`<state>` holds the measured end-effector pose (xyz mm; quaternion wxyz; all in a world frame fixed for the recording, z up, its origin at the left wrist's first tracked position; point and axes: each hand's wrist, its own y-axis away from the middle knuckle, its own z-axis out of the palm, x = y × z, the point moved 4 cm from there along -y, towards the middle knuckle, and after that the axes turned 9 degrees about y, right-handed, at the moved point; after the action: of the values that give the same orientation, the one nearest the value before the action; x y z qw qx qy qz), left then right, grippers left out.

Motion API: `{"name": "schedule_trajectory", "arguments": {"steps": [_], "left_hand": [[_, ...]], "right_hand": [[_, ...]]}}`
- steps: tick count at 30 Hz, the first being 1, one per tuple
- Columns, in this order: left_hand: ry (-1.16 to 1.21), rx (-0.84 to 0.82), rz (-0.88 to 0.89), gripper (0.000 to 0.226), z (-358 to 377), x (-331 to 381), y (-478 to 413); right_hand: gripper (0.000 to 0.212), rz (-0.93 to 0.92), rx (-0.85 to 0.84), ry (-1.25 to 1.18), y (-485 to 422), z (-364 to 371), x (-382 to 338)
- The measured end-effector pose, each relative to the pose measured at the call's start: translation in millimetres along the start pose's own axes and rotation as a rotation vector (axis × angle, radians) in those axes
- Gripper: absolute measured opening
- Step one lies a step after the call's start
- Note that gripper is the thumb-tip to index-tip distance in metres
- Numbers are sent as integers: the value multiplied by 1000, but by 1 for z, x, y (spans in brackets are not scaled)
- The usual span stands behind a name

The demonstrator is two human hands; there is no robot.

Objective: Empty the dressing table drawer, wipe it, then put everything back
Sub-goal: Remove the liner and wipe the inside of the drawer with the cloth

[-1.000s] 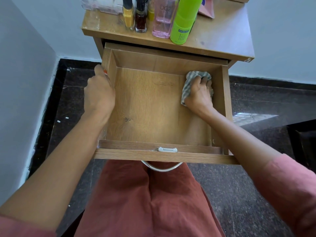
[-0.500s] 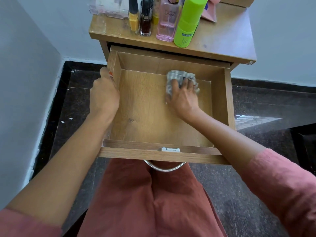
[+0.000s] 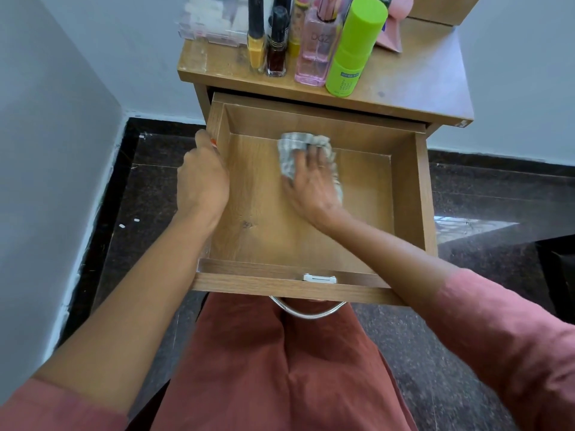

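The wooden drawer (image 3: 404, 194) is pulled out towards me, with only the cloth and my right hand inside it. My right hand (image 3: 312, 181) presses a crumpled grey checked cloth (image 3: 291, 150) flat on the drawer floor near the back, left of centre, with fingers spread over it. My left hand (image 3: 202, 178) grips the drawer's left side wall, fingers curled over the rim. On the dressing table top (image 3: 420, 79) behind stand a green bottle (image 3: 353, 54), a pink perfume bottle (image 3: 315, 51), two nail polish bottles (image 3: 267, 48) and a clear box (image 3: 211, 23).
A metal handle (image 3: 308, 312) hangs under the drawer front, above my lap. White walls close in on the left and behind. Dark polished floor lies either side of the table. A pink item (image 3: 393, 26) lies at the table's back right.
My right hand has swept the cloth along the back of the drawer floor, from the right corner to left of centre. My left hand has stayed on the side wall.
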<state>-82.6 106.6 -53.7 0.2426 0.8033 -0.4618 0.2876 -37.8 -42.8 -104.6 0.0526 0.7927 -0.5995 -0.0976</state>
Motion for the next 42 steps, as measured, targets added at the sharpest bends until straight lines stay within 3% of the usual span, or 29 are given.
{"name": "schedule_trajectory", "arguments": {"steps": [5,10,15,19,22,25,27,29,31,33,36,39,42], "left_hand": [[-4,-8,-6,30,0,-1,-3],[-2,-8,7,30,0,-1,-3],[5,-10,-5,31,1,-3,-3],[7,-5,7,31,2,-4,-4],[10,-4,10,31,3,-4,-3],[7,-1,10,31,3,-4,-4],[-4,0,7,31,2,-3,-4],[-7,0,8,31,1,-2,-2],[-6,-5,15,31,1,-1,-2],[-1,-3,5,30,1,-2,-2],[6,-2,3,29,1,-3,-4],[2,0,14,29,2,-3,-3],[-1,-4,4,29,1,-2,-2]], "right_hand": [[54,-215,63,48,-23,0,-79],[44,-263,151,136,-26,3,-72],[45,-21,96,279,-18,3,-51],[37,92,157,189,-16,0,-15],[31,-112,325,66,-15,-8,-8],[25,-455,514,164,-10,-18,-14],[28,-629,553,304,-11,-18,-28],[24,-660,480,403,-21,-10,-37],[25,-634,470,422,-28,-3,-37],[13,-588,488,300,-23,-7,-33],[34,-358,525,284,-16,-6,-17],[52,-167,258,244,-14,6,-10],[46,-180,159,137,-15,7,-25]]}}
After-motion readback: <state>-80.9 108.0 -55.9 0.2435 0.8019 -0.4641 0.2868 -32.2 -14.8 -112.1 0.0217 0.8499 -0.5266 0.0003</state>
